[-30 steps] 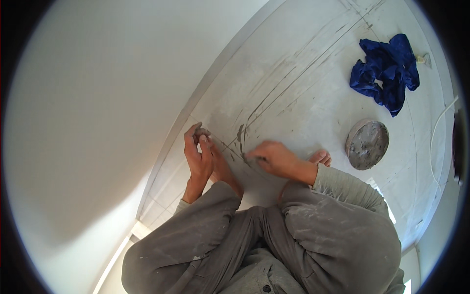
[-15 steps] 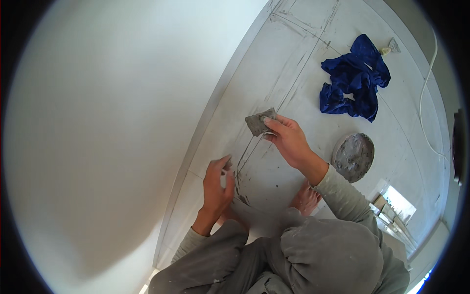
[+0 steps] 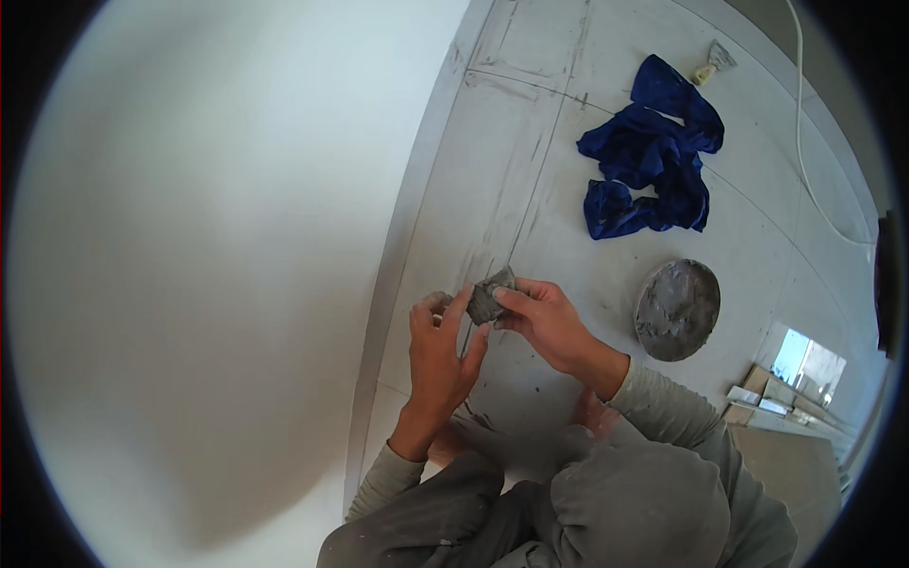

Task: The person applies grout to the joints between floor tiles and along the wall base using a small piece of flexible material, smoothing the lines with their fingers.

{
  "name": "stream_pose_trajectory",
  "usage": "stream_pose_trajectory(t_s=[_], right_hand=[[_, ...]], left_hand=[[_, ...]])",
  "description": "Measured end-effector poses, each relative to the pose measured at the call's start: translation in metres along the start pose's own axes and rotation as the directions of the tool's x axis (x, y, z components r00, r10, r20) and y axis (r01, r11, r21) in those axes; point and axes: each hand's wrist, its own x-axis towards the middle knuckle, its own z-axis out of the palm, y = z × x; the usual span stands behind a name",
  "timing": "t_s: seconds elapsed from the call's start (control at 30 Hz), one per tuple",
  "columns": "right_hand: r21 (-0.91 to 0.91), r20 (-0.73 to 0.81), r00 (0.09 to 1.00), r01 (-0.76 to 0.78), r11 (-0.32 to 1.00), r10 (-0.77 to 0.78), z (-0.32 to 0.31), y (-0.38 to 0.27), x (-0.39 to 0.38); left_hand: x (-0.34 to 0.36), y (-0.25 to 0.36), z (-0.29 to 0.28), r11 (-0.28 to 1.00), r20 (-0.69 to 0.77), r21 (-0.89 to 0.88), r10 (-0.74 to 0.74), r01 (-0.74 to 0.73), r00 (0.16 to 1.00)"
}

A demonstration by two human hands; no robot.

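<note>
My right hand (image 3: pixel 559 331) pinches a small squarish scraper (image 3: pixel 483 305), caked with grey paste, between thumb and fingers above the floor. My left hand (image 3: pixel 438 369) is at the scraper's left side, with index finger and thumb spread about its edge and its other fingers bent. Grey paste coats those left fingertips; whether they hold anything I cannot tell. To the right of my right hand stands a round bowl (image 3: pixel 644 322) with grey paste (image 3: pixel 686 303) inside. Dark paste streaks run along the tile joint (image 3: pixel 530 204) beyond my hands.
A crumpled dark blue cloth (image 3: pixel 653 156) lies farther off, with a putty knife (image 3: pixel 717 62) beyond it. A white cable (image 3: pixel 801 133) curves along the far right. Wood strips (image 3: pixel 772 393) lie at the right. The white wall (image 3: pixel 208 237) and grey skirting (image 3: pixel 402 222) bound the left.
My right hand has brought the scraper nearer to me and to my left hand. My left hand has moved up to the scraper's edge. The whole view has shifted slightly.
</note>
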Motion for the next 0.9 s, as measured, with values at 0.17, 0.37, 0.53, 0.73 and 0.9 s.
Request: stream_pose_trajectory(t_s=[0.17,0.37,0.53,0.73,0.9], right_hand=[[-0.012,0.038,0.999,-0.008,1.000,0.009,-0.001,-0.007,-0.002],[0.026,-0.020,0.999,-0.028,0.999,0.029,-0.003,-0.009,-0.005],[0.134,-0.057,0.997,-0.044,0.990,0.052,-0.012,-0.015,-0.010],[0.283,-0.126,0.989,0.112,0.952,-0.078,-0.027,-0.049,-0.016],[0.277,-0.261,0.917,0.370,0.887,-0.301,-0.062,-0.092,-0.017]], left_hand=[[0.003,0.001,0.006,0.999,-0.024,0.032,0.019,-0.018,1.000],[0.009,0.004,0.010,0.999,-0.042,0.007,0.033,-0.032,0.999],[0.019,0.011,0.017,0.998,-0.049,-0.003,0.069,-0.069,0.996],[0.055,0.027,0.017,0.971,0.071,-0.207,0.137,-0.120,0.988],[0.128,0.050,0.013,0.886,0.068,-0.461,0.092,-0.050,0.993]])
